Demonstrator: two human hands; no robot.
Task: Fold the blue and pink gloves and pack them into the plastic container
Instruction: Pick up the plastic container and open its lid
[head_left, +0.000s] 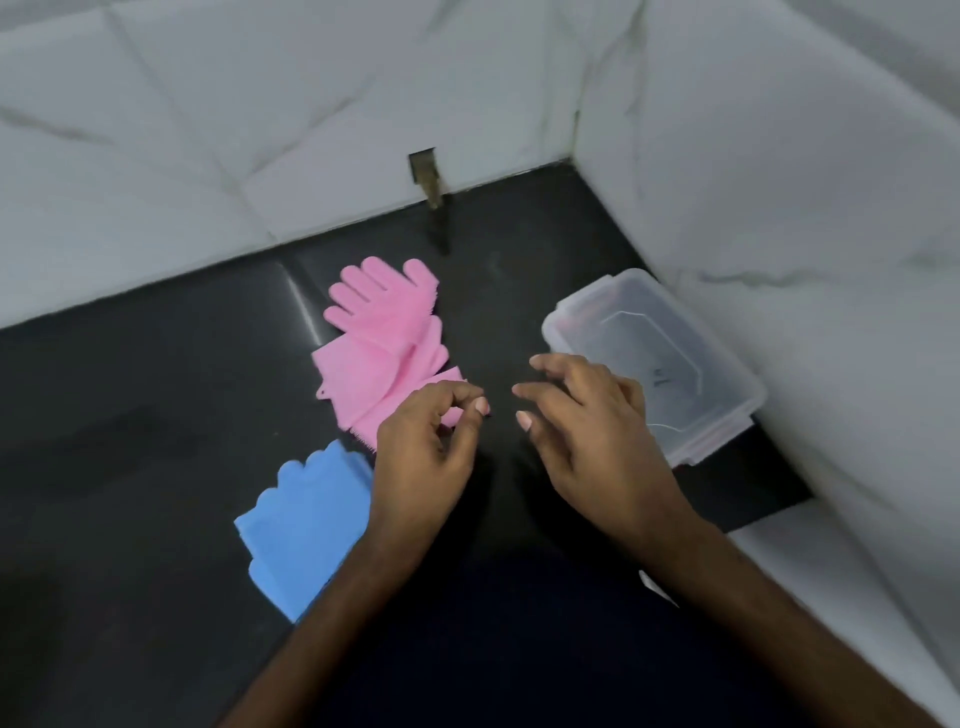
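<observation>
Two pink gloves (382, 340) lie overlapped on the black counter, one with its fingers spread toward the wall. A folded stack of blue gloves (304, 525) rests at the near left, partly hidden by my left forearm. The clear plastic container (727, 410) stands without a lid at the right, near the wall corner, and looks empty. My left hand (423, 452) hovers at the near corner of the pink gloves, fingers loosely curled, thumb and fingertips apart. My right hand (592, 421) is spread, palm down, over the counter just left of the container, holding nothing.
White marble-patterned walls (779, 182) close the counter (130, 415) at the back and right. A small brass fitting (428, 179) sticks out of the back wall above the counter. The counter ends in a step at the right, behind the container.
</observation>
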